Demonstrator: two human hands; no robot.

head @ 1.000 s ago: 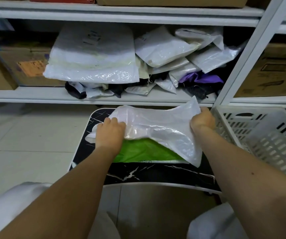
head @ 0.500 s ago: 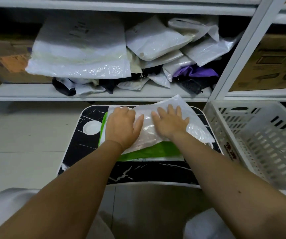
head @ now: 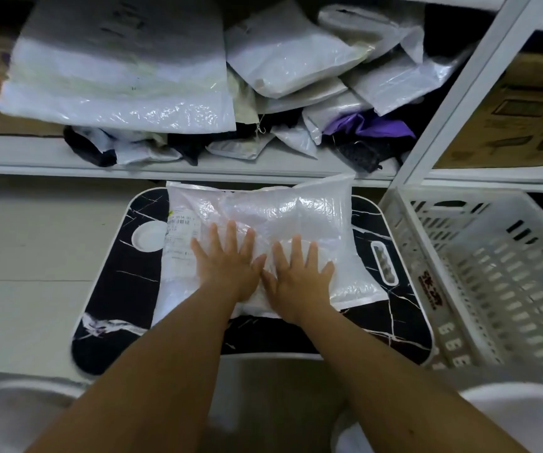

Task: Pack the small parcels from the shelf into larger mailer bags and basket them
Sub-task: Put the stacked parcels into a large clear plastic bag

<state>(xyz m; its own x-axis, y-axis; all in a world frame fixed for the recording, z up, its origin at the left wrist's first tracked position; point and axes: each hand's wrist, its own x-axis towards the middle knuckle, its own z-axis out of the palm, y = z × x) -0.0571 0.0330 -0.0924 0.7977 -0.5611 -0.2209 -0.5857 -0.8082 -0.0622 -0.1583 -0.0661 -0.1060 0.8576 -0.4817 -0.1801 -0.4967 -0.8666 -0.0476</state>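
A large white mailer bag (head: 283, 214) lies flat on the black marble-patterned lap table (head: 106, 322), with a printed label near its left edge. My left hand (head: 227, 263) and my right hand (head: 299, 273) press down on it side by side, fingers straight and spread. A heap of small white, black and purple parcels (head: 296, 93) fills the shelf (head: 198, 171) just behind the table. The white plastic basket (head: 492, 273) stands to the right of the table.
A big white mailer (head: 116, 76) lies on the left of the parcel heap. A white shelf post (head: 453, 93) rises at the right, with cardboard boxes (head: 518, 119) behind it. Tiled floor (head: 35, 240) lies to the left.
The mailer bag has been spread flat over the table and now hides the green parcel. Both hands went from gripping its ends to pressing flat on its middle.
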